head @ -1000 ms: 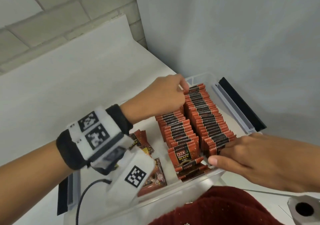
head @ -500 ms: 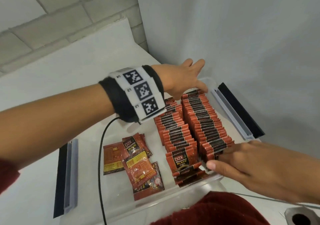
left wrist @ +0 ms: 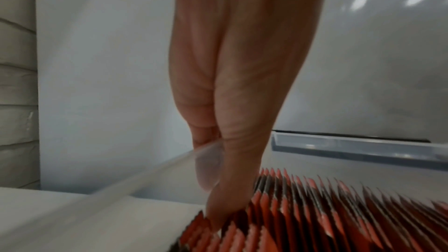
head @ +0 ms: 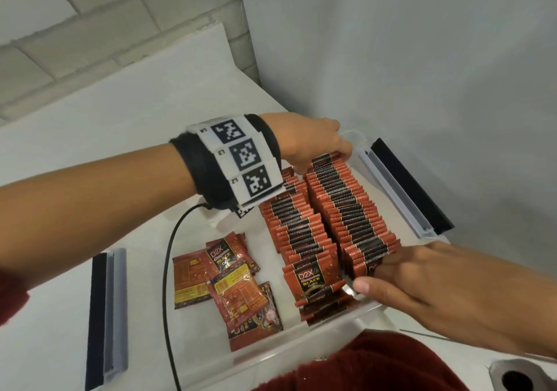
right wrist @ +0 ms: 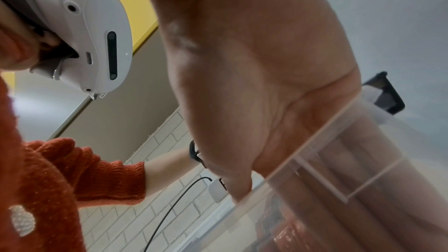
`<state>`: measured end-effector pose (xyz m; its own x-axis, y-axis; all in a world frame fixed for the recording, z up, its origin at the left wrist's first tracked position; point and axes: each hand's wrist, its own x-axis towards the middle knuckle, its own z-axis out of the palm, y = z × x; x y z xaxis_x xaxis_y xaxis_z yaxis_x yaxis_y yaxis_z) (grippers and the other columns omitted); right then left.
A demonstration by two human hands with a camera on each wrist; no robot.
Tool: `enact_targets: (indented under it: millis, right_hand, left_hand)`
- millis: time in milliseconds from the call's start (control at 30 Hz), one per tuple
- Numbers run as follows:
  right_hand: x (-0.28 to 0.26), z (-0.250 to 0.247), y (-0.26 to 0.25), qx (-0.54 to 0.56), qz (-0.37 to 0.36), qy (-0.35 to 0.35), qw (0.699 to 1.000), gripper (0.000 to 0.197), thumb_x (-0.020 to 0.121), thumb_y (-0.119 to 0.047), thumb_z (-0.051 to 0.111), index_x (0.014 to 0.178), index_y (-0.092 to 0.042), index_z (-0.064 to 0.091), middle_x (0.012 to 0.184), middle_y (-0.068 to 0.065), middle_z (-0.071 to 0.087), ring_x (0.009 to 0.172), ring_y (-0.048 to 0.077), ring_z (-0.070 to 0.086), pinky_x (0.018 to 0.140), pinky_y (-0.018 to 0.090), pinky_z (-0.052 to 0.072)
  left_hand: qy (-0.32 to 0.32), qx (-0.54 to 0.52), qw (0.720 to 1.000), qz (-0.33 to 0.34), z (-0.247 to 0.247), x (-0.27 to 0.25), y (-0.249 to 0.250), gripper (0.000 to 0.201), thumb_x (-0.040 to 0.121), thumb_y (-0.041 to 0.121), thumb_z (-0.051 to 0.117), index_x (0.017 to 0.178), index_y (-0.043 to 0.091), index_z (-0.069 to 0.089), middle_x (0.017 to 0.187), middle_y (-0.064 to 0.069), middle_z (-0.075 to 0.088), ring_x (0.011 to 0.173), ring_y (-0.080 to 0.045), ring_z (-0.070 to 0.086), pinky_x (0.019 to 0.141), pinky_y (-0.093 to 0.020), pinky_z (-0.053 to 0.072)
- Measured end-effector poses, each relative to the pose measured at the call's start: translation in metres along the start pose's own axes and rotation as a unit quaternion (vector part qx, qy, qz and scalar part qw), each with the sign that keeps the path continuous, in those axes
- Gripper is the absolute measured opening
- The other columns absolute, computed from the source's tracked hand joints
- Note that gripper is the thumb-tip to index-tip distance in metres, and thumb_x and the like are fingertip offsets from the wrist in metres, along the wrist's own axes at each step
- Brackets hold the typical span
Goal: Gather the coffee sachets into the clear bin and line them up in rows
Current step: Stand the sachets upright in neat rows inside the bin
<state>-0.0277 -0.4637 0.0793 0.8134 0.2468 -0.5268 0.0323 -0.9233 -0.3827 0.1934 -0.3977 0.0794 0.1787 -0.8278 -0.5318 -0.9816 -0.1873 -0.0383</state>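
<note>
- Head view: left hand (head: pixel 304 143) down at the far end of the right-hand row of sachets (head: pixel 346 206), fingers straight and pressed against the end packets, holding nothing.
- Right hand (head: pixel 428 288) at the near end of that same row, fingers hidden behind the packets and thumb extended low by the near wall; cannot tell whether it pinches any packet.
- Row squeezed between the two hands inside the clear bin (head: pixel 304 350); a second, shorter row (head: pixel 297 227) just beside it on the left, packets upright on edge.
- Loose sachets (head: pixel 232 288) lying flat in a small overlapping heap on the bin floor, left of both rows (apart from either hand).
- Readable print: "D2X" and "BLACK Coffee" on the front packet of the shorter row and on one loose packet; "C3" beside a square marker on the wrist band (head: pixel 238 161).
- Bare bin floor between the heap and the rows; right-hand row close to the right wall, with a grey and black latch (head: pixel 404 185) outside it.
- Left wrist view: fingers (left wrist: pixel 232 141) straight and together, tips touching the serrated tops of the sachets (left wrist: pixel 315 210); clear rim (left wrist: pixel 135 177) crossing in front, blurred.
- Right wrist view: palm (right wrist: pixel 261 83) over the clear wall (right wrist: pixel 322 160), thumb tip at the rim, fingers blurred through the plastic (grip not readable); white headset (right wrist: pixel 84 32) and orange knit sleeve (right wrist: pixel 80 171) at the left.
</note>
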Motion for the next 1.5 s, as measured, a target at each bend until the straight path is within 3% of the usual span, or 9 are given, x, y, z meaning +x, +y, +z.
enact_targets:
  millis: [400, 567, 767, 833, 933, 1100, 1267, 1400, 1500]
  right_hand:
    - [0.000, -0.003, 0.000, -0.010, 0.003, -0.011, 1.000, 0.077, 0.077, -0.073, -0.006, 0.091, -0.027, 0.055, 0.091, -0.007, 0.057, 0.088, 0.003, 0.055, 0.089, 0.021, 0.044]
    - [-0.001, -0.004, 0.004, 0.004, -0.007, -0.024, 1.000, 0.074, 0.075, -0.076, -0.004, 0.089, -0.032, 0.054, 0.089, -0.012, 0.057, 0.087, -0.001, 0.055, 0.088, 0.020, 0.046]
    - [-0.015, -0.025, -0.002, 0.025, -0.049, 0.027, 0.998, 0.084, 0.071, -0.082, -0.008, 0.103, -0.039, 0.056, 0.099, -0.025, 0.055, 0.100, -0.009, 0.050, 0.083, 0.011, 0.042]
    - [-0.014, -0.030, -0.018, 0.040, -0.086, 0.030, 0.995, 0.072, 0.077, -0.078, -0.006, 0.094, -0.043, 0.054, 0.099, -0.029, 0.053, 0.100, -0.011, 0.048, 0.083, 0.008, 0.037]
    - [-0.006, -0.029, -0.035, 0.062, -0.080, -0.019, 0.995, 0.064, 0.086, -0.067, 0.002, 0.088, -0.032, 0.056, 0.090, -0.017, 0.056, 0.095, -0.002, 0.052, 0.087, 0.012, 0.037]
    - [0.001, -0.030, -0.040, 0.089, -0.022, -0.058, 0.994, 0.066, 0.083, -0.069, 0.008, 0.097, -0.033, 0.062, 0.098, -0.017, 0.061, 0.098, -0.003, 0.056, 0.092, 0.017, 0.042]
    - [0.018, -0.016, -0.044, 0.077, -0.001, -0.076, 0.994, 0.085, 0.081, -0.076, 0.008, 0.098, -0.017, 0.066, 0.096, 0.002, 0.068, 0.089, 0.013, 0.064, 0.088, 0.029, 0.050]
    - [0.019, -0.007, -0.047, 0.053, 0.005, -0.070, 0.996, 0.080, 0.082, -0.075, 0.006, 0.105, -0.025, 0.064, 0.103, -0.002, 0.067, 0.096, 0.011, 0.062, 0.094, 0.030, 0.046]
    - [0.022, -0.007, -0.044, 0.065, -0.003, -0.039, 0.997, 0.055, 0.093, -0.061, 0.020, 0.095, -0.026, 0.062, 0.093, -0.007, 0.065, 0.088, 0.008, 0.061, 0.087, 0.032, 0.049]
  left_hand:
    - [-0.027, 0.021, 0.999, 0.017, -0.002, -0.001, 0.002, 0.059, 0.086, 0.009, 0.066, 0.137, 0.027, 0.042, 0.130, -0.006, 0.040, 0.119, -0.028, 0.046, 0.095, -0.044, 0.046]
    - [-0.008, -0.039, 0.999, -0.019, -0.010, -0.029, -0.002, 0.084, 0.085, 0.007, 0.069, 0.148, 0.038, 0.023, 0.131, -0.004, 0.038, 0.117, -0.024, 0.046, 0.096, -0.043, 0.045]
    - [0.158, -0.255, 0.947, -0.116, 0.002, -0.108, -0.006, 0.025, 0.097, 0.016, 0.047, 0.117, 0.030, 0.049, 0.109, 0.007, 0.056, 0.091, -0.008, 0.055, 0.085, -0.029, 0.049]
    - [0.143, -0.346, 0.915, -0.148, 0.016, -0.127, -0.003, 0.016, 0.097, 0.016, 0.046, 0.104, 0.030, 0.052, 0.098, 0.007, 0.063, 0.085, -0.007, 0.061, 0.084, -0.033, 0.052]
    - [0.086, -0.432, 0.886, -0.147, 0.036, -0.142, 0.009, 0.017, 0.094, 0.018, 0.052, 0.093, 0.034, 0.057, 0.084, 0.012, 0.067, 0.077, -0.004, 0.065, 0.081, -0.032, 0.054]
    - [0.017, -0.418, 0.904, -0.092, 0.058, -0.143, 0.040, 0.008, 0.093, 0.028, 0.058, 0.090, 0.029, 0.066, 0.070, 0.020, 0.063, 0.068, 0.007, 0.061, 0.066, -0.012, 0.046]
    - [-0.057, -0.427, 0.900, -0.067, 0.073, -0.136, 0.047, 0.016, 0.092, 0.019, 0.059, 0.097, 0.015, 0.074, 0.057, 0.030, 0.061, 0.063, 0.010, 0.062, 0.060, -0.003, 0.044]
    - [-0.074, -0.434, 0.896, -0.051, 0.085, -0.138, 0.048, 0.015, 0.089, 0.021, 0.065, 0.099, 0.016, 0.074, 0.078, 0.013, 0.072, 0.074, 0.000, 0.067, 0.063, -0.007, 0.048]
    - [-0.076, -0.459, 0.885, -0.036, 0.087, -0.136, 0.056, 0.018, 0.085, 0.032, 0.071, 0.095, 0.018, 0.073, 0.080, 0.007, 0.073, 0.070, -0.001, 0.067, 0.064, -0.009, 0.048]
